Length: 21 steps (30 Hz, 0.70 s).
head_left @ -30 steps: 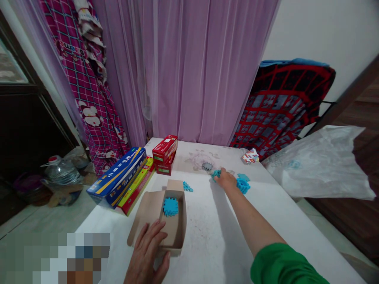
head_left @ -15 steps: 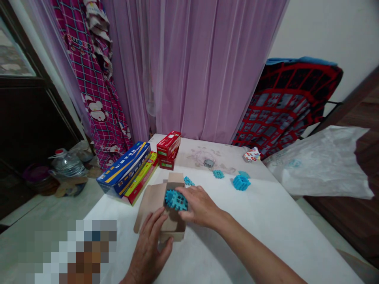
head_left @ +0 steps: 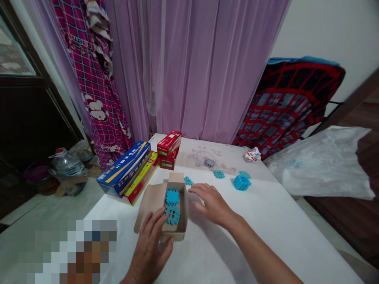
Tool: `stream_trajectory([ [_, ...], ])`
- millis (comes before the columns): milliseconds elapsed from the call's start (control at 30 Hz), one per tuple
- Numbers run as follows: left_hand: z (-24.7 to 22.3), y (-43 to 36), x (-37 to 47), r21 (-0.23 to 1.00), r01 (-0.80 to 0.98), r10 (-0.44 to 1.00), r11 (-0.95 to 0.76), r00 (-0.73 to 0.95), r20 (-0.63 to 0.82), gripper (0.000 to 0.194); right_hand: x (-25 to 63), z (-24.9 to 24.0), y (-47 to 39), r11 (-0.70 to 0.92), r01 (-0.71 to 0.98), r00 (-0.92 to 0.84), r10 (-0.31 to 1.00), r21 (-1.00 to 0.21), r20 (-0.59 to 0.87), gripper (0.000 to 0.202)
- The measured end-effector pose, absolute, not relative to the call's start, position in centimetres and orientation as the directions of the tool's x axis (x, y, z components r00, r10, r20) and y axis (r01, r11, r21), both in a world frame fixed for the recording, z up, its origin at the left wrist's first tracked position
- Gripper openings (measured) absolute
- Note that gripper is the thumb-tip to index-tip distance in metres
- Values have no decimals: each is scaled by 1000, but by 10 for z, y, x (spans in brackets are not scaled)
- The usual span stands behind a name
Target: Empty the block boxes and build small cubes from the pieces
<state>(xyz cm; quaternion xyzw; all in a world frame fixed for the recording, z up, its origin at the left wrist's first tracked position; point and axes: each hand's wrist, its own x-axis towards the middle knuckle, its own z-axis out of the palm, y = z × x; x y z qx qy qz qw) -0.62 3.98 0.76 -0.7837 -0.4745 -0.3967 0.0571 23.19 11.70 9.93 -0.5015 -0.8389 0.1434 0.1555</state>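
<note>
A brown cardboard box point(head_left: 176, 236) lies open on the white-covered table, its lid folded out to the left. Inside are two groups of blue interlocking plastic building pieces, a brighter one point(head_left: 172, 197) at the far end and a darker one point(head_left: 174, 215) nearer me. My left hand point(head_left: 149, 244) grips the box's near left corner, fingers over the wall and thumb at the front. Just right of the box, my right hand point(head_left: 211, 205) hovers with fingers apart and holds nothing. A loose blue piece point(head_left: 188, 181) lies beyond it.
Farther right stand a joined blue block point(head_left: 241, 183), a flat blue piece point(head_left: 218, 174) and a grey piece point(head_left: 209, 163). Blue point(head_left: 126, 167) and red point(head_left: 169, 145) boxes line the left side. A crumpled wrapper point(head_left: 252, 154) and white plastic bag point(head_left: 319, 161) are at right.
My right hand has let go of the darker blue pieces, leaving them in the box, and has drawn back to the right. My left hand stays at the box.
</note>
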Motion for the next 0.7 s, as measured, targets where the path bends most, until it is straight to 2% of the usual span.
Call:
stream_trajectory([
  [100, 7, 41, -7, 283, 786, 694, -549, 241, 678, 50, 263, 84, 126, 323, 863, -319, 945, -389, 76, 34],
  [167, 6, 42, -7, 276, 789, 690, -548, 241, 682, 49, 283, 74, 141, 170, 927, -164, 985, -334, 47, 32],
  [267, 6, 43, -9, 240, 792, 666, -562, 260, 699, 48, 309, 61, 173, -116, 974, 127, 991, -194, 43, 43],
  [367, 7, 44, -10, 222, 793, 660, -567, 277, 699, 48, 322, 55, 207, -279, 950, 285, 958, -140, 21, 58],
  [533, 7, 42, -11, 251, 799, 694, -546, 264, 670, 47, 319, 44, 240, -389, 914, 380, 921, -113, -90, 70],
  [700, 8, 39, -11, 277, 796, 722, -538, 266, 639, 48, 315, 31, 244, -395, 916, 392, 918, -69, -54, 50],
])
